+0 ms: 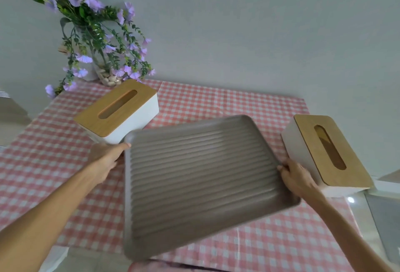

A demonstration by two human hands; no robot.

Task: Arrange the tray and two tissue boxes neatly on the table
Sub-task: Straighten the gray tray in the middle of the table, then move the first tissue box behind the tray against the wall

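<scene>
A grey ribbed tray (201,181) lies skewed across the middle of the table, its near corner past the table's front edge. My left hand (106,159) grips its left rim near the far-left corner. My right hand (297,177) grips its right rim. One white tissue box with a wooden lid (118,109) stands at the back left, angled, just behind the tray's far-left corner. A second white tissue box with a wooden lid (326,152) stands at the right edge of the table, close to my right hand.
A glass vase of purple flowers (104,55) with pebbles stands at the back left corner against the wall. The table wears a pink checked cloth (216,103). A glass-topped surface (385,217) adjoins the table on the right.
</scene>
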